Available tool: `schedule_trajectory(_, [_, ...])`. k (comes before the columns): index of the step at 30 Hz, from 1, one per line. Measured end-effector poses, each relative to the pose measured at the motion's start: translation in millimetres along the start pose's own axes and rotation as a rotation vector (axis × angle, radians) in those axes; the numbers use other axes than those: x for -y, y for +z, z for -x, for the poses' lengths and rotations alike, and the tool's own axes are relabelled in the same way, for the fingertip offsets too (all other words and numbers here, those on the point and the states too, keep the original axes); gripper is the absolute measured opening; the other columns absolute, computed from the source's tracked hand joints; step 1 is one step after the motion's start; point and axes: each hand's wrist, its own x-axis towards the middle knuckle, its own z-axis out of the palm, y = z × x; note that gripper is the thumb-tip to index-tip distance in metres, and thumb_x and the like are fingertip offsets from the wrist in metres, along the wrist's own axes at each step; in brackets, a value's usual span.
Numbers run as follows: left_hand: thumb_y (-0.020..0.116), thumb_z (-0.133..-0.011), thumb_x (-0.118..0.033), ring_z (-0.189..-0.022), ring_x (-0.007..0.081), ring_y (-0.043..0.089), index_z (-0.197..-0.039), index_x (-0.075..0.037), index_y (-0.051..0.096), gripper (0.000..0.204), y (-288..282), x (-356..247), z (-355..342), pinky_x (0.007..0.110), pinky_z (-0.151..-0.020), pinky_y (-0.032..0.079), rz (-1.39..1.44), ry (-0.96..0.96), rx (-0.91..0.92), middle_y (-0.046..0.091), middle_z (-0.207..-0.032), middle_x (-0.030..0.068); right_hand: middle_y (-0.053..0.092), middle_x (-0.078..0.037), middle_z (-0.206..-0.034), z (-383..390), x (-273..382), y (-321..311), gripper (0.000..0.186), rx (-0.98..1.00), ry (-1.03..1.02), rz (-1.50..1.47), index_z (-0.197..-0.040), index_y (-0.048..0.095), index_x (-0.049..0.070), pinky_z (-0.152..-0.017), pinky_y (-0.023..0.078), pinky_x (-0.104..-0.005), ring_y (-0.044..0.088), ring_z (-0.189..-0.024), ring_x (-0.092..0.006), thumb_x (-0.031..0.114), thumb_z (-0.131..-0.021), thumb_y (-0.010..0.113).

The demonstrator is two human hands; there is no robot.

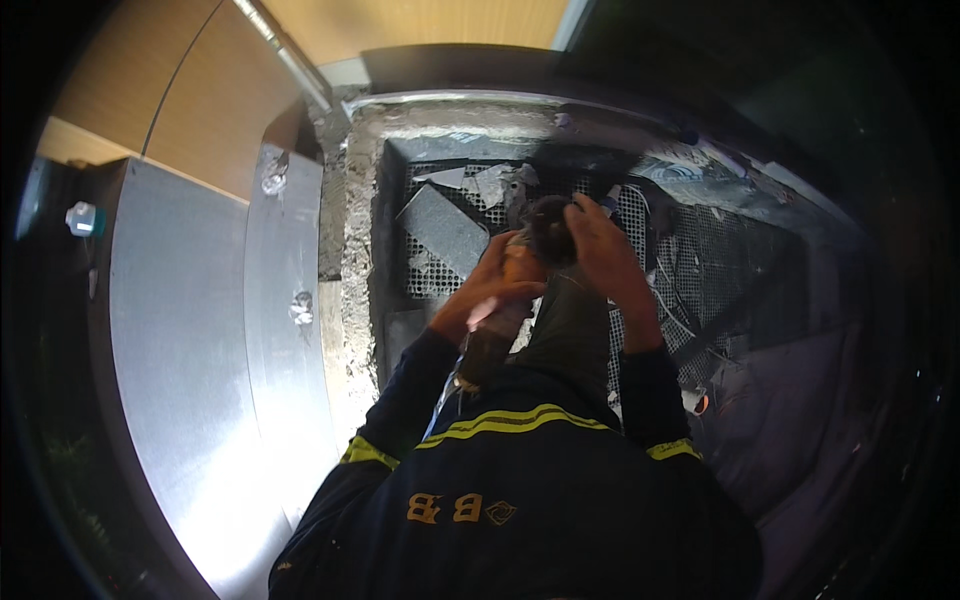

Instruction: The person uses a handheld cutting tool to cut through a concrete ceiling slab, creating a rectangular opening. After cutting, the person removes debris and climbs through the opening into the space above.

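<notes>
An angle grinder with an orange body is held out in front of my chest, a little blurred. My left hand wraps round its body from the left. At its far end sits a dark round head. My right hand grips that head from the right, fingers curled over its edge. Just beyond my left hand, a grey rectangular slab lies on the black perforated mat. The underside of the grinder is hidden.
Broken pieces are scattered at the mat's far end. A rough concrete edge runs along the left, beside pale metal panels. Thin cables lie on the right. Wooden panels stand at the far left.
</notes>
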Motion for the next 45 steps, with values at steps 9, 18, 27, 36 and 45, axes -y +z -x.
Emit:
schedule_trajectory(9, [0.082,-0.086,-0.015,-0.115,0.021,0.065,-0.161,-0.006,0.026,0.094,82,67,-115,0.034,-0.092,0.058,0.117,0.117,0.138,0.06,-0.132,0.0177,0.051,-0.029,-0.154,-31,-86,-71,0.068,0.156,0.309,0.105,-0.154,0.047,0.001,-0.109,0.052,-0.0495,0.061,-0.132,-0.0473,0.051,-0.109,0.05])
schedule_trajectory(18, [0.081,-0.081,-0.019,-0.116,0.033,0.068,-0.161,-0.006,0.027,0.098,137,146,-120,0.043,-0.092,0.059,0.028,-0.034,-0.053,0.058,-0.135,0.0228,0.068,-0.018,-0.13,3,-176,-55,0.078,-0.07,0.797,-0.489,-0.153,0.053,0.009,-0.097,0.055,-0.0461,0.067,-0.119,-0.0305,0.063,-0.097,0.065])
schedule_trajectory(27, [0.076,-0.082,-0.028,-0.118,0.0506,0.064,-0.162,-0.01,0.031,0.094,181,210,-140,0.054,-0.095,0.057,-0.299,0.049,-0.307,0.052,-0.142,0.027,0.064,-0.009,-0.112,0,-307,16,0.06,-0.132,0.153,-0.197,-0.13,0.062,0.009,-0.089,0.052,-0.0415,0.063,-0.103,-0.0225,0.053,-0.091,0.074])
schedule_trajectory(36, [0.067,-0.094,-0.03,-0.106,0.0472,0.069,-0.155,-0.012,0.043,0.068,159,185,-135,0.055,-0.087,0.059,-0.224,-0.031,-0.513,0.059,-0.131,0.0229,0.063,-0.012,-0.128,13,-201,-1,0.04,0.096,-0.204,0.114,-0.142,0.059,0.006,-0.099,0.053,-0.0381,0.062,-0.116,-0.0235,0.029,-0.111,0.05])
schedule_trajectory(45, [0.052,-0.107,-0.039,-0.094,0.03,0.069,-0.142,-0.016,0.056,0.042,168,186,-159,0.043,-0.083,0.058,-0.189,-0.007,-0.626,0.066,-0.11,0.0105,0.068,-0.013,-0.123,3,-160,-25,0.038,0.104,0.076,0.038,-0.137,0.064,0.004,-0.094,0.056,-0.0389,0.067,-0.108,-0.0237,0.028,-0.108,0.056])
